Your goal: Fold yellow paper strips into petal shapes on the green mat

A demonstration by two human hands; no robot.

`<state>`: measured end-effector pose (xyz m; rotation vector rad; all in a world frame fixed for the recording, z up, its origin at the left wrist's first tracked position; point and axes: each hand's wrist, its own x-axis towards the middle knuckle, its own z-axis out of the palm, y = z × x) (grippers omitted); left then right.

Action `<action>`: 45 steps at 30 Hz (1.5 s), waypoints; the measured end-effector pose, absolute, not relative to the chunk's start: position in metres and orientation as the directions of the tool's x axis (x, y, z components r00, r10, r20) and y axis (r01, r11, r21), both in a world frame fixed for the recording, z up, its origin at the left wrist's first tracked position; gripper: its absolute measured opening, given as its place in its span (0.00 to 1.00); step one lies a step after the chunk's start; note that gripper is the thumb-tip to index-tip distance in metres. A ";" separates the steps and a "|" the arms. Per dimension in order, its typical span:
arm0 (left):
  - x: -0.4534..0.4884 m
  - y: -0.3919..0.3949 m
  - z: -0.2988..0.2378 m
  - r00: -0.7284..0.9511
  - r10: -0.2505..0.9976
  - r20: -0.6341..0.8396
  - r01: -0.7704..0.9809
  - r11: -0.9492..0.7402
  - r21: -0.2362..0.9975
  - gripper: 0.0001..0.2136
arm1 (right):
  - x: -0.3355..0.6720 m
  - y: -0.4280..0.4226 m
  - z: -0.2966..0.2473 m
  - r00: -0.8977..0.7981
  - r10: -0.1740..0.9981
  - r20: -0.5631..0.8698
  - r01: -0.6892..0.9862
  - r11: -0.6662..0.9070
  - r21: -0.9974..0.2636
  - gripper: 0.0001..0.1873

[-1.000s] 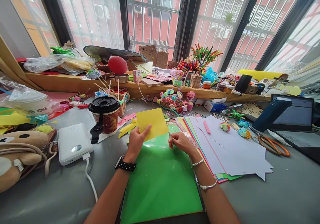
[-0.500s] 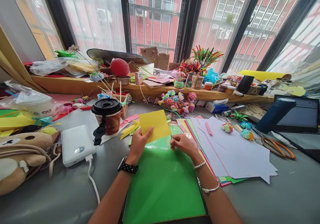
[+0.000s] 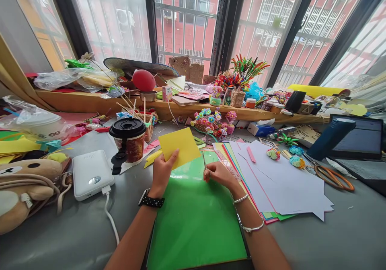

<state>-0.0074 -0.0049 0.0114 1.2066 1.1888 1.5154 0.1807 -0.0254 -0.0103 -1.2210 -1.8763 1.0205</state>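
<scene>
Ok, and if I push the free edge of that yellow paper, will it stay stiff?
Under a light touch, the yellow paper should hold fairly flat: it extends from the left hand without visible droop. It looks thin, so it's likely light and easily bent. Held near one corner, it might pivot.

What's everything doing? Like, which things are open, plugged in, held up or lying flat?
Yellow paper: held up in the left hand
Thin metal tool: held in the right hand; can't tell if open
Green sheet: lying flat
Cup: upright, black lid on
Power bank: lying flat, white cable plugged in
Laptop: open
</scene>
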 end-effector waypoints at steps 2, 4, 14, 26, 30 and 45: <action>-0.008 -0.005 0.012 -0.188 0.967 0.175 -0.055 -0.188 0.981 0.18 | 0.180 -0.026 -0.009 -0.346 0.935 0.082 0.424 0.234 -0.875 0.26; -0.009 -0.005 0.012 -0.182 0.969 0.168 -0.063 -0.182 0.981 0.18 | 0.179 -0.027 -0.009 -0.353 0.934 0.057 0.423 0.214 -0.881 0.25; -0.008 -0.005 0.013 -0.188 0.970 0.157 -0.073 -0.173 0.982 0.16 | 0.179 -0.025 -0.011 -0.357 0.933 0.051 0.410 0.206 -0.889 0.22; -0.007 -0.005 0.012 -0.194 0.972 0.131 -0.124 -0.157 0.980 0.16 | 0.173 -0.029 -0.003 -0.286 0.955 0.077 0.374 0.186 -0.909 0.23; -0.007 -0.005 0.012 -0.188 0.974 0.129 -0.120 -0.153 0.981 0.17 | 0.172 -0.029 -0.001 -0.245 0.963 0.111 0.385 0.201 -0.901 0.25; -0.004 -0.002 0.010 0.124 0.992 0.034 -0.406 0.019 0.914 0.13 | 0.192 -0.014 -0.018 0.308 0.950 0.046 0.582 -0.150 -0.799 0.04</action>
